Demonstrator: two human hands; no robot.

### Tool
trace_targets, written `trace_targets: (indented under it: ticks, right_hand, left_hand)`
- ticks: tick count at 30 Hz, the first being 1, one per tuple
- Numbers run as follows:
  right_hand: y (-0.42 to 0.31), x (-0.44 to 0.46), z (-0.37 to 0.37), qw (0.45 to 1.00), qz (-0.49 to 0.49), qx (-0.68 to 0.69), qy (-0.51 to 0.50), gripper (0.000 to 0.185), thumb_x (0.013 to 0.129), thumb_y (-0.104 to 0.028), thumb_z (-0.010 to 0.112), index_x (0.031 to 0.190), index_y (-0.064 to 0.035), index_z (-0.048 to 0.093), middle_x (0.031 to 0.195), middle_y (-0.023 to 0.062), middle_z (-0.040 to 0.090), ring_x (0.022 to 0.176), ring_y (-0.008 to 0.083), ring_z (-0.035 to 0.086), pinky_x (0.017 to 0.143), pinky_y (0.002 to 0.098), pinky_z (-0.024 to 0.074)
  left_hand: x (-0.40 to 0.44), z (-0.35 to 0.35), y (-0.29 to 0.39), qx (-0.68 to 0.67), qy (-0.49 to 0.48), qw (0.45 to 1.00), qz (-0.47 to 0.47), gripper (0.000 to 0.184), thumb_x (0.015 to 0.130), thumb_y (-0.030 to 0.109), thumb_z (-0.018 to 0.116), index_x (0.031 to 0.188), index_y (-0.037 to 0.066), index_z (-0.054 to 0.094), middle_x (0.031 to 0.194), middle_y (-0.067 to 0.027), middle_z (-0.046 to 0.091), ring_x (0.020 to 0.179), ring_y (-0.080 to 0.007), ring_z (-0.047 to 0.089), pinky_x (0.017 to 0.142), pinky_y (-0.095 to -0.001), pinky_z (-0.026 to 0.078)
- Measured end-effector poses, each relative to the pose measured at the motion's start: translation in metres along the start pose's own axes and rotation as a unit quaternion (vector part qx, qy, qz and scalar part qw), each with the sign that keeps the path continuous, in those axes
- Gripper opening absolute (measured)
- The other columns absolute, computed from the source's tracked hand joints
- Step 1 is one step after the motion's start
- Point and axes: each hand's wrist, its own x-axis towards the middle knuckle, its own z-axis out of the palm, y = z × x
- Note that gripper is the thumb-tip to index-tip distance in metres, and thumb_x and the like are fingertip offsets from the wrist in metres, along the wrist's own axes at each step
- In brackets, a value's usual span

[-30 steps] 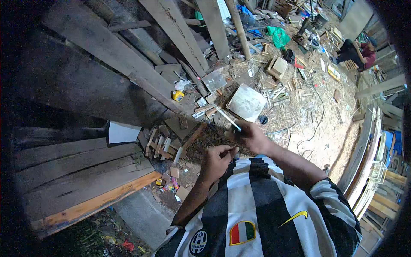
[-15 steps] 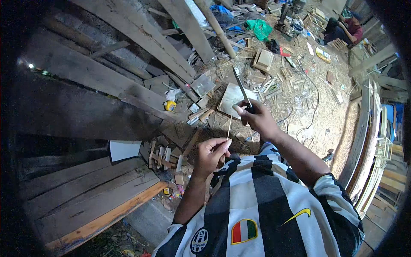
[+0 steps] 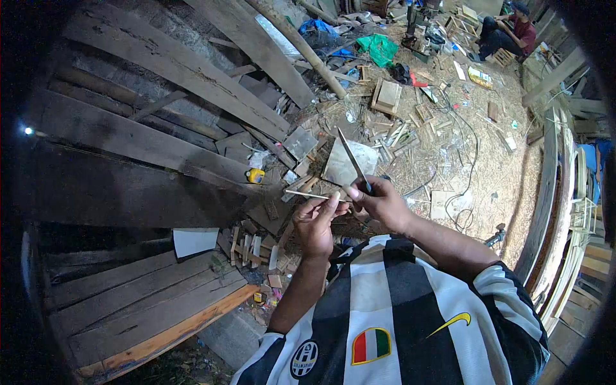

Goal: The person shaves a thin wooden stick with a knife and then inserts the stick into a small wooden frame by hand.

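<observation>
In front of the striped shirt, my left hand [image 3: 314, 226] pinches a thin wooden stick [image 3: 301, 194] between thumb and fingers. The stick's free end points left, nearly level in the view. Wrapped round a knife's handle, my right hand [image 3: 385, 208] is close beside the left one. The long narrow knife blade [image 3: 350, 153] points up and slightly left. Most of the handle is hidden in the fist. Whether the blade touches the stick cannot be made out. Beyond the knife, a pale square board [image 3: 337, 168] lies on the littered floor.
A yellow tape measure [image 3: 255, 176] lies left of my hands, near dark planks [image 3: 147, 147]. A wooden bench [image 3: 141, 314] stands at lower left. Scraps, a cable [image 3: 476, 144] and a green plastic bag [image 3: 378, 50] cover the floor. Another person [image 3: 510, 35] sits at the far right.
The stick has swung from nearly upright to pointing left. My hands have come closer together, with the right hand and knife lower in the view.
</observation>
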Motion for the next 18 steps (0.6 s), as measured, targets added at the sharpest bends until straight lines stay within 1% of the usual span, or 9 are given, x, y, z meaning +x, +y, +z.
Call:
trace_targets:
  ticks: [1,2,6,9,11,12,13,15,18]
  right_hand:
    - [-0.008,0.0,-0.003,1.0,0.012,0.027,0.005,0.026,0.099,-0.029,0.065,0.101,-0.0038,0.062,0.074,-0.0008,0.059,0.067,0.0077,0.051,0.061,0.0255,0.042]
    - [-0.005,0.001,-0.012,1.0,0.025,0.01,-0.003,0.025,0.1,-0.027,0.065,0.105,-0.0022,0.062,0.089,-0.0014,0.061,0.082,0.0071,0.054,0.07,0.0243,0.0452]
    - [0.016,0.005,-0.028,1.0,-0.013,0.012,-0.026,0.026,0.099,-0.028,0.065,0.105,-0.0029,0.062,0.088,-0.0021,0.061,0.082,0.0073,0.054,0.07,0.0241,0.045]
    - [0.007,0.003,-0.036,0.993,0.02,0.112,-0.026,0.025,0.099,-0.029,0.065,0.103,-0.0035,0.063,0.086,-0.0023,0.06,0.08,0.0074,0.052,0.07,0.0248,0.0447]
    - [-0.017,0.002,-0.043,0.997,0.054,0.061,0.013,0.022,0.099,-0.029,0.066,0.1,-0.0074,0.061,0.08,-0.0025,0.056,0.069,0.0054,0.05,0.061,0.0234,0.04]
    - [-0.011,0.007,-0.053,0.999,0.033,0.015,0.007,0.026,0.1,-0.028,0.064,0.101,-0.0023,0.063,0.084,-0.0019,0.058,0.079,0.0078,0.051,0.071,0.0262,0.0443]
    - [-0.01,0.012,-0.062,0.999,0.032,0.016,0.007,0.026,0.1,-0.028,0.064,0.101,-0.0023,0.063,0.084,-0.0019,0.058,0.079,0.0078,0.051,0.071,0.0262,0.0443]
    - [-0.012,0.019,-0.076,0.992,-0.041,-0.101,-0.067,0.026,0.1,-0.027,0.064,0.103,-0.0008,0.062,0.083,-0.0019,0.058,0.079,0.0082,0.051,0.072,0.0272,0.0446]
    - [-0.018,0.029,-0.09,0.982,-0.068,-0.131,-0.119,0.025,0.1,-0.023,0.063,0.109,0.0,0.063,0.085,0.0002,0.06,0.082,0.0091,0.052,0.075,0.0302,0.046]
  left_hand:
    - [0.0,0.006,-0.002,0.004,-0.001,1.0,0.009,0.014,0.092,0.004,0.068,0.105,0.004,0.071,0.094,-0.0116,0.073,0.076,-0.0193,0.072,0.069,-0.0301,0.06]
    - [0.0,0.008,-0.005,-0.007,-0.007,1.0,0.011,0.016,0.092,0.005,0.068,0.107,0.002,0.071,0.097,-0.0134,0.073,0.078,-0.0207,0.073,0.072,-0.0313,0.061]
    - [0.0,0.024,-0.012,-0.023,-0.001,0.999,0.033,0.018,0.092,0.005,0.067,0.109,0.0,0.07,0.1,-0.0155,0.073,0.082,-0.0224,0.073,0.075,-0.0326,0.061]
    - [-0.003,0.025,-0.018,-0.001,-0.025,0.999,0.027,0.021,0.092,0.002,0.065,0.112,-0.001,0.069,0.103,-0.0171,0.072,0.085,-0.0243,0.073,0.076,-0.0345,0.062]
    - [-0.009,0.027,-0.016,0.031,-0.085,0.996,0.008,0.025,0.093,0.002,0.063,0.118,-0.005,0.066,0.103,-0.0162,0.071,0.091,-0.024,0.072,0.081,-0.0369,0.06]
    - [-0.011,0.024,-0.016,0.001,-0.121,0.993,-0.008,0.033,0.094,0.003,0.059,0.126,-0.004,0.062,0.103,-0.016,0.07,0.09,-0.0247,0.071,0.08,-0.0399,0.06]
    - [-0.01,0.024,-0.011,0.003,-0.122,0.992,-0.008,0.033,0.094,0.003,0.059,0.126,-0.004,0.062,0.103,-0.016,0.07,0.09,-0.0247,0.071,0.08,-0.0399,0.06]
    - [-0.012,0.024,0.002,-0.16,-0.122,0.965,-0.165,0.033,0.095,0.006,0.056,0.126,-0.006,0.061,0.089,-0.0161,0.07,0.069,-0.0251,0.069,0.063,-0.0413,0.058]
    - [-0.005,0.017,0.012,-0.054,-0.152,0.959,-0.234,0.031,0.095,0.01,0.059,0.121,-0.005,0.064,0.075,-0.0104,0.066,0.06,-0.0161,0.063,0.054,-0.0318,0.052]
